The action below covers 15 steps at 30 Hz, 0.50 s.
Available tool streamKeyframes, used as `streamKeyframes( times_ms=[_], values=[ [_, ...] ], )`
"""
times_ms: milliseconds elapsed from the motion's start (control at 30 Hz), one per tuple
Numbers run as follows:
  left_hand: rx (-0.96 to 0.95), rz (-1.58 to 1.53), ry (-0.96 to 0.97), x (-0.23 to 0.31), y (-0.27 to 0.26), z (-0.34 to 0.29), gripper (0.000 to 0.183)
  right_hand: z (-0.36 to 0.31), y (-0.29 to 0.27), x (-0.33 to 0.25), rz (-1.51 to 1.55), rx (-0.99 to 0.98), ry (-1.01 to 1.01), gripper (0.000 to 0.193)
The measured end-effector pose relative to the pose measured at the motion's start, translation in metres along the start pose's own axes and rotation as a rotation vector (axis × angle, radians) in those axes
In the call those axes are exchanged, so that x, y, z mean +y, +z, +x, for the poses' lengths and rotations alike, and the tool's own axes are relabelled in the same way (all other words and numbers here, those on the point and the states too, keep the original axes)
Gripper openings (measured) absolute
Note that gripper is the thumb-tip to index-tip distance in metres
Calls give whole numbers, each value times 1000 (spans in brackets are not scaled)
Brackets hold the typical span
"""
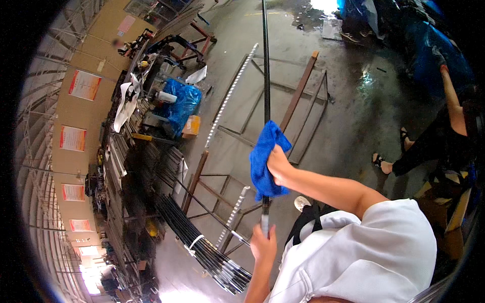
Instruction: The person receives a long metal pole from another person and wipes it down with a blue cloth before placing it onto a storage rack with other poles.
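A long dark rod (pixel 267 76) runs from the top of the view down toward me. Near its lower, light-coloured end my left hand (pixel 263 246) is closed around it. Farther up, a blue cloth (pixel 266 164) is wrapped about the rod, and my right hand (pixel 279 165) grips the cloth from the right side. The cloth hides the stretch of rod beneath it. To the left of my left hand lies a bundle of similar black rods (pixel 202 247), bound with a white tie.
Metal frames with a brown bar (pixel 300 93) and white-notched rails (pixel 232 96) stand on the floor ahead. At left are a cluttered rack, blue plastic (pixel 183 103) and a small orange box (pixel 191 126). A co-worker (pixel 449 126) stands at right beside blue sheeting (pixel 429 50).
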<state>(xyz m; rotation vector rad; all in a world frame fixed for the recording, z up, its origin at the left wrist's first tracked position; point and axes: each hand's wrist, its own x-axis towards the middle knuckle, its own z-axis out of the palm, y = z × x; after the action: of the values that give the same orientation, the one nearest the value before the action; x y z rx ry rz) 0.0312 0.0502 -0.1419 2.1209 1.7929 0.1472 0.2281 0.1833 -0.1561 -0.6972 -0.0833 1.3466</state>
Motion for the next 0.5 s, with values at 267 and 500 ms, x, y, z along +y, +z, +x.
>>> streamKeyframes(
  times_ms=[267, 500],
  values=[
    [90, 155, -245, -169, 41, -118, 35, 81, 19, -120, -57, 160, -57, 19],
    [-207, 53, -552, -223, 44, -248, 35, 146, 34, -246, -172, -203, -438, 26]
  ],
)
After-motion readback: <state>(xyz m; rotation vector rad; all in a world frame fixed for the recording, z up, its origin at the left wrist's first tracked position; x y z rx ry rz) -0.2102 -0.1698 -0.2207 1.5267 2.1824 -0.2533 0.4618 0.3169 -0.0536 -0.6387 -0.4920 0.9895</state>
